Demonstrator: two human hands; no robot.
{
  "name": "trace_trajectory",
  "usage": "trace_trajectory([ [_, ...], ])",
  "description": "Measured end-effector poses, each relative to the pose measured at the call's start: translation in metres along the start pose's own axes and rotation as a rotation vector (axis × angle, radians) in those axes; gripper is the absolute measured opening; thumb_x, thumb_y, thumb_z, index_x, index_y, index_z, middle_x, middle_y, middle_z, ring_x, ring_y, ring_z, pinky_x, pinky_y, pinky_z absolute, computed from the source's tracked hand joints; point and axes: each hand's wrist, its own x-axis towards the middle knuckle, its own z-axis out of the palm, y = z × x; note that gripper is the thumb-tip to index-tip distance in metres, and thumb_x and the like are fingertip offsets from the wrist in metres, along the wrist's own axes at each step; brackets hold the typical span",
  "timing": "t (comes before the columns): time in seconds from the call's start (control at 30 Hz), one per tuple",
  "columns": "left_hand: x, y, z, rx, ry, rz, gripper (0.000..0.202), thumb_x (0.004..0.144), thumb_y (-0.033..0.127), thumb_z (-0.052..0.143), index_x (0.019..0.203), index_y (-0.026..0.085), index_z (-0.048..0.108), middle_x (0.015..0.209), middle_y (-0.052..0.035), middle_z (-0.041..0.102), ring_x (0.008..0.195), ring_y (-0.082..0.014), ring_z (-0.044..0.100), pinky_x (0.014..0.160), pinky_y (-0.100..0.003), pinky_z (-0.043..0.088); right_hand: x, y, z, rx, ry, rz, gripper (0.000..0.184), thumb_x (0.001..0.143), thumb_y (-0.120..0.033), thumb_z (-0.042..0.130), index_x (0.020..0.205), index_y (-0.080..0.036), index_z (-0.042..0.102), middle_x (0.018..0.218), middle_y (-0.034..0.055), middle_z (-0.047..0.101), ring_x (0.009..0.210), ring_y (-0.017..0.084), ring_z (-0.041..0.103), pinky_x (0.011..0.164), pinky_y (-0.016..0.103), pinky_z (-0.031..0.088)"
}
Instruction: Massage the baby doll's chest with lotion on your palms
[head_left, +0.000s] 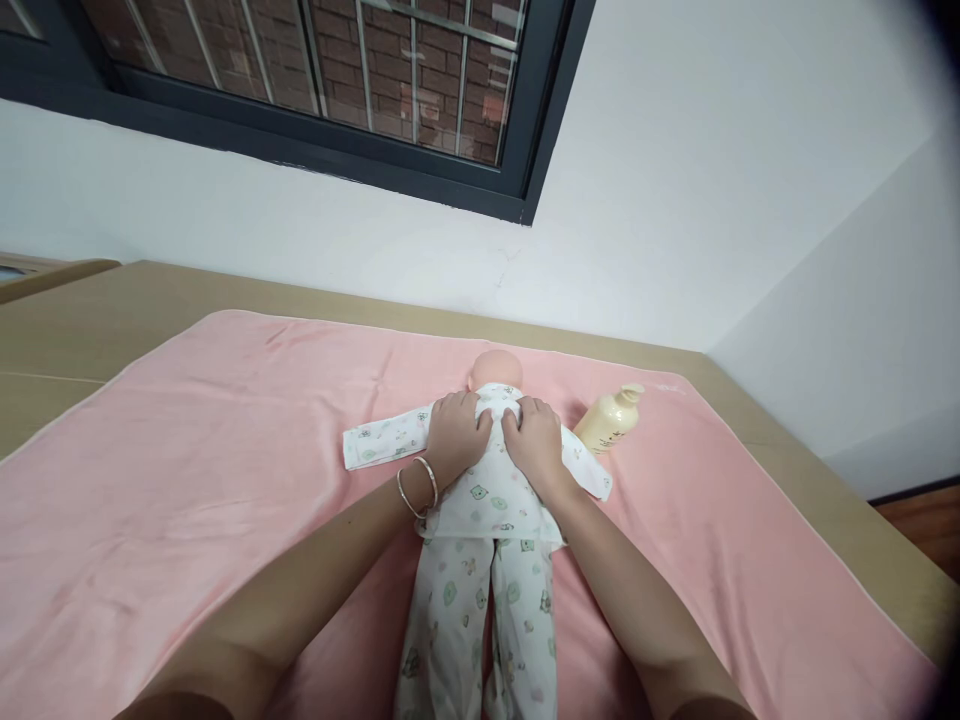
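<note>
The bald doll [493, 500] in white printed clothes [450, 600] lies lengthwise from me, head [496, 369] toward the wall [637, 200]; my hands [454, 437] rest apart on it.

- Pink blanket [247, 480], pale edging, shallow creases, spread over wooden surface [90, 320].
- Bottle [611, 420], cream-yellow, pump top, dark print on side; on blanket's right part, pump end toward upper right.
- Wall [660, 200], white, behind wooden surface; faint crack-like marks below window corner.
- Side wall [847, 290], greyish white, meets it at right.
- Window [517, 190], dark frame, upper left.
- Metal bars [415, 80] and brown bricks [345, 70] through glass.
- Wooden edge [60, 280], far left.
- Reddish-brown patch [922, 520], low right, unclear what.
</note>
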Motion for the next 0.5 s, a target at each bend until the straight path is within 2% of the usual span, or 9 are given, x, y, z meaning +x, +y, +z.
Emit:
trace_trajectory([
  [0.1,0.000,0.000,0.000,0.011,0.001,0.002,0.019,0.091,0.029,0.047,0.095,0.015,0.060,0.090,-0.0090,0.064,0.092,-0.0267,0.058,0.083,-0.039,0.040,-0.002,-0.002,-0.002,-0.042,0.024,0.016,0.024,0.094,-0.031,0.043,0.098,-0.016,0.061,0.099,0.0100,0.066,0.099,0.026,0.055,0.092,0.037,0.033],
  [0.23,0.000,-0.001,0.000,0.030,0.038,0.015,0.019,0.091,0.028,0.048,0.096,0.015,0.060,0.089,-0.0098,0.063,0.091,-0.0271,0.057,0.081,-0.039,0.040,-0.003,-0.003,-0.004,-0.035,0.011,0.024,0.024,0.094,-0.031,0.043,0.099,-0.016,0.061,0.100,0.0104,0.067,0.098,0.026,0.056,0.088,0.036,0.035],
  [0.37,-0.004,0.003,-0.005,0.133,0.078,0.113,0.020,0.093,0.026,0.044,0.089,0.014,0.060,0.085,-0.0119,0.060,0.087,-0.0286,0.055,0.080,-0.041,0.040,-0.002,0.001,-0.001,0.005,0.018,0.014,0.024,0.093,-0.030,0.043,0.101,-0.016,0.061,0.101,0.0105,0.067,0.098,0.026,0.056,0.088,0.035,0.036],
  [0.5,-0.007,0.010,-0.009,0.184,0.071,0.177,0.023,0.094,0.023,0.040,0.087,0.014,0.059,0.084,-0.0130,0.058,0.083,-0.0288,0.054,0.075,-0.042,0.041,-0.003,0.004,0.001,0.025,0.033,-0.028,0.024,0.094,-0.027,0.043,0.103,-0.015,0.061,0.099,0.0095,0.066,0.099,0.024,0.056,0.089,0.033,0.037],
])
